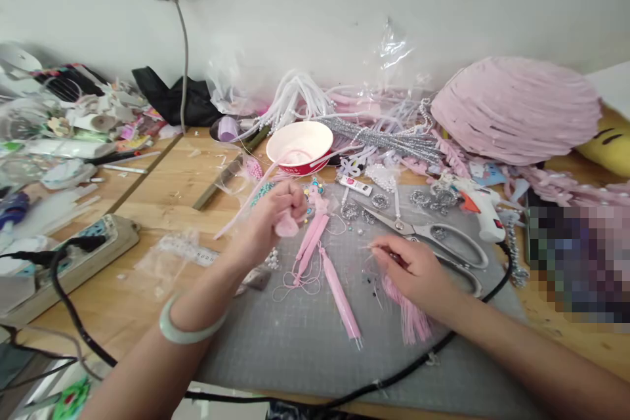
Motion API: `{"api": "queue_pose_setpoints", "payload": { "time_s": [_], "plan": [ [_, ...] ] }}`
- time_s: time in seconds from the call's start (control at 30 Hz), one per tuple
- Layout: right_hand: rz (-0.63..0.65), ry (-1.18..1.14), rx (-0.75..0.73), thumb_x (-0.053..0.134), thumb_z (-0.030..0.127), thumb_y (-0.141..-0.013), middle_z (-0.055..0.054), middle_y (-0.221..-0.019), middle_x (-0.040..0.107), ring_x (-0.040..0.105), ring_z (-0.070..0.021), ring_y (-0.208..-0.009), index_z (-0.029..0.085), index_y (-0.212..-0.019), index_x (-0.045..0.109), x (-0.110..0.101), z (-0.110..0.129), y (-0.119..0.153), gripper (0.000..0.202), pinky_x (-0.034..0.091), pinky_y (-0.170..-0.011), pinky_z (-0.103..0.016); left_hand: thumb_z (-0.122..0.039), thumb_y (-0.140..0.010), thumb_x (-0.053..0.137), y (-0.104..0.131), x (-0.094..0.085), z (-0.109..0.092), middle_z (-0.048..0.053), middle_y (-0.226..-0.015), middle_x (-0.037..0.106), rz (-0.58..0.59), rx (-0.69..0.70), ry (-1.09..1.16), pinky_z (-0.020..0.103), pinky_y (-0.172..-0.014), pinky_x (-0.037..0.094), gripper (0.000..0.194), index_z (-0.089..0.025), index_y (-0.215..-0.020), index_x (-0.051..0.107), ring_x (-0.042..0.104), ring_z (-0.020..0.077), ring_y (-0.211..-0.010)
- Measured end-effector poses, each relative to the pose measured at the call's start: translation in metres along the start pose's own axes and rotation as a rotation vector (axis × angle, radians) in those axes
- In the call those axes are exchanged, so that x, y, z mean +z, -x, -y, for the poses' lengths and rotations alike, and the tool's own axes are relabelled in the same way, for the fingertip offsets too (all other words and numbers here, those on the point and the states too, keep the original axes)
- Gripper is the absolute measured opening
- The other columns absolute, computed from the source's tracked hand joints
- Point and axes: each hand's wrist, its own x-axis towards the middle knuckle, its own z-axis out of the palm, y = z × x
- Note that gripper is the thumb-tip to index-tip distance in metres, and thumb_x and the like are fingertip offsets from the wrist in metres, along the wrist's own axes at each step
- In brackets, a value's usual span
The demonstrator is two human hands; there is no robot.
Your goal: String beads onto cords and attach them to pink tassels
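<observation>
My left hand (pixel 280 209) is closed on a small pale pink piece (pixel 287 224), above the mat's left part and in front of the red-and-white bowl (pixel 300 146). My right hand (pixel 406 269) is pinched over the mat; something thin and pale shows at its fingertips, too small to name. Beneath and beside that hand lies a pink tassel (pixel 413 318). Between the hands rest a wrapped pink tassel (pixel 340 295) and pink pieces with looped cord (pixel 312 239). Large scissors (pixel 433 234) lie open just behind my right hand.
A white glue gun (pixel 485 210) lies right of the scissors. Its black cable (pixel 418 362) crosses the front of the grey mat (pixel 275 354). A power strip (pixel 93 249) stands at the left. Silver stems (pixel 388 138) and a large pink ribbed object (pixel 516 108) lie at the back.
</observation>
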Motion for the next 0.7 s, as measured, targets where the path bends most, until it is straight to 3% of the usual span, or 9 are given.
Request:
{"api": "queue_pose_setpoints", "payload": {
  "time_s": [0.13,0.23,0.33,0.43,0.57,0.63,0.7],
  "plan": [
    [0.025,0.091,0.015,0.044,0.021,-0.084,-0.003,-0.081,0.068,0.060,-0.0146,-0.072,0.019,-0.098,0.064,0.000,0.004,-0.004,0.024,0.045,-0.065,-0.025,-0.021,-0.070,0.047,-0.001,0.013,0.018,0.003,-0.072,0.053,0.002,-0.084,0.209,0.021,-0.056,0.044,0.013,-0.013,-0.077,0.055,0.050,0.0102,-0.061],
    [0.054,0.203,-0.058,0.046,0.023,-0.084,-0.007,-0.102,0.067,0.060,-0.0192,-0.093,0.018,-0.102,0.064,-0.003,0.006,-0.002,0.026,0.045,-0.081,-0.031,-0.010,-0.071,0.050,-0.003,0.017,0.025,0.002,-0.071,0.057,-0.077,-0.094,0.235,0.019,-0.061,0.047,0.006,-0.013,-0.074,0.054,0.055,0.0093,-0.064],
    [0.067,0.363,-0.131,0.046,0.030,-0.085,-0.010,-0.107,0.065,0.060,-0.0230,-0.096,0.020,-0.113,0.059,-0.010,0.012,0.000,0.032,0.046,-0.082,-0.037,-0.005,-0.073,0.053,-0.005,0.020,0.033,0.001,-0.072,0.061,-0.131,-0.108,0.186,0.017,-0.068,0.049,0.009,-0.014,-0.076,0.053,0.060,0.0083,-0.069],
    [0.001,0.431,-0.220,0.044,0.033,-0.087,-0.010,-0.107,0.064,0.059,-0.0235,-0.097,0.020,-0.107,0.062,-0.020,0.020,-0.002,0.030,0.044,-0.084,-0.039,-0.009,-0.076,0.056,-0.004,0.027,0.039,0.002,-0.074,0.063,-0.105,-0.110,0.150,0.017,-0.069,0.049,0.005,-0.014,-0.076,0.053,0.062,0.0088,-0.070],
    [-0.149,0.159,-0.145,0.048,0.038,-0.085,-0.010,-0.111,0.062,0.057,-0.0212,-0.096,0.018,-0.110,0.059,-0.030,0.028,-0.015,0.034,0.044,-0.082,-0.036,-0.019,-0.074,0.063,0.000,0.043,0.042,0.001,-0.065,0.061,-0.021,-0.111,0.072,0.017,-0.057,0.046,0.009,-0.012,-0.074,0.057,0.059,0.0079,-0.060],
    [-0.133,-0.107,-0.050,0.055,0.038,-0.080,-0.008,-0.104,0.064,0.060,-0.0180,-0.085,0.018,-0.110,0.059,-0.031,0.029,-0.022,0.036,0.046,-0.074,-0.032,-0.024,-0.072,0.066,0.002,0.052,0.042,-0.002,-0.058,0.058,0.024,-0.095,0.019,0.016,-0.049,0.039,0.014,-0.012,-0.072,0.059,0.052,0.0061,-0.051],
    [-0.075,-0.379,0.035,0.061,0.031,-0.075,-0.004,-0.084,0.066,0.059,-0.0141,-0.072,0.016,-0.096,0.064,-0.030,0.029,-0.026,0.026,0.046,-0.067,-0.027,-0.027,-0.070,0.068,0.002,0.060,0.042,-0.004,-0.052,0.053,0.065,-0.066,-0.034,0.015,-0.043,0.030,0.017,-0.011,-0.069,0.061,0.043,0.0037,-0.045]
  ]
}}
